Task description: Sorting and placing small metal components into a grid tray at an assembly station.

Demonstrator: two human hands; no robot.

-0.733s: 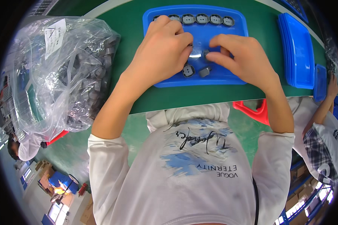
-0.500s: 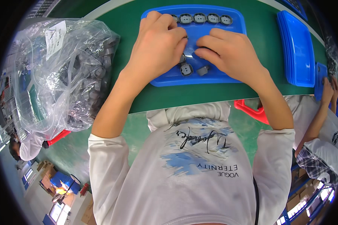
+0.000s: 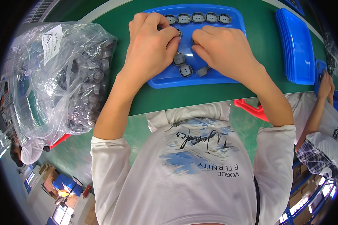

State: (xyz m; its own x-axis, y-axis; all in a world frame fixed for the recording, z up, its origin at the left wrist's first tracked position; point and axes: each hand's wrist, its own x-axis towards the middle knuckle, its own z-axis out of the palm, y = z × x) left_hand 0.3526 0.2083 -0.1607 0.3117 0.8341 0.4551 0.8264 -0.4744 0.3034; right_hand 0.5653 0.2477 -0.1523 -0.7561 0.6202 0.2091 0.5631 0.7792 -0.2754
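Observation:
A blue tray (image 3: 221, 77) lies before me, with several small grey plastic parts (image 3: 198, 17) lined up along its far side. My left hand (image 3: 148, 47) is over the tray's left half, thumb and fingers closed on a grey part (image 3: 179, 33) that is mostly hidden. Just nearer, two touching grey parts (image 3: 186, 70) lie on the tray. My right hand (image 3: 227, 48) is closed in a pinch over the middle; its fingertips hide what they hold, if anything. A tilted grey part (image 3: 202, 71) sits below the right fingers.
On the left, a clear plastic bag (image 3: 45, 86) full of grey parts stands on the green table (image 3: 146, 101). Stacked blue trays (image 3: 296, 48) are at the right. Beyond them, another person's hands (image 3: 326, 84) are near a blue tray.
My left hand has shifted slightly left, uncovering more of the grey parts beside it. My right hand has drawn a little left and up, its fingertips more curled.

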